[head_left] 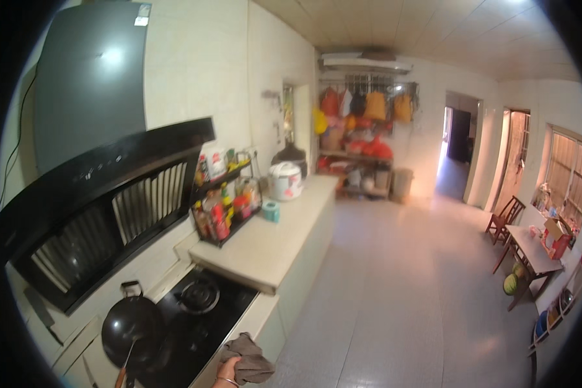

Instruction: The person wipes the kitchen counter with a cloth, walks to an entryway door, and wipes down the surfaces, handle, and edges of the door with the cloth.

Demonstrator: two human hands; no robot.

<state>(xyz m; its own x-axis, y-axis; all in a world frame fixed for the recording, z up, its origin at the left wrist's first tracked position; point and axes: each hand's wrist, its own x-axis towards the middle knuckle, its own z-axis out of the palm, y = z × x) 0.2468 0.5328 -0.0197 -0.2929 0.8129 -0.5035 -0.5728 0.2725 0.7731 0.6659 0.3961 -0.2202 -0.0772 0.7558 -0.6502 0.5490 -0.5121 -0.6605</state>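
At the lower edge, my left hand point(226, 371), with a bangle at the wrist, is closed on a crumpled grey-brown cloth point(249, 363). It is beside the front edge of the black glass stove point(194, 339). To its left a black wok point(126, 320) sits on the stove, and a utensil with a metal shaft and wooden handle point(121, 376) leans in it. The far burner point(200, 295) has nothing on it. My right hand is out of view.
A black range hood point(110, 161) slants above the stove. Beyond, the counter point(258, 249) bears a rack of bottles point(223, 207), a teal tissue roll or box point(271, 211) and a white rice cooker point(285, 182). At right stand a small table point(533, 249) and a wooden chair point(506, 221).
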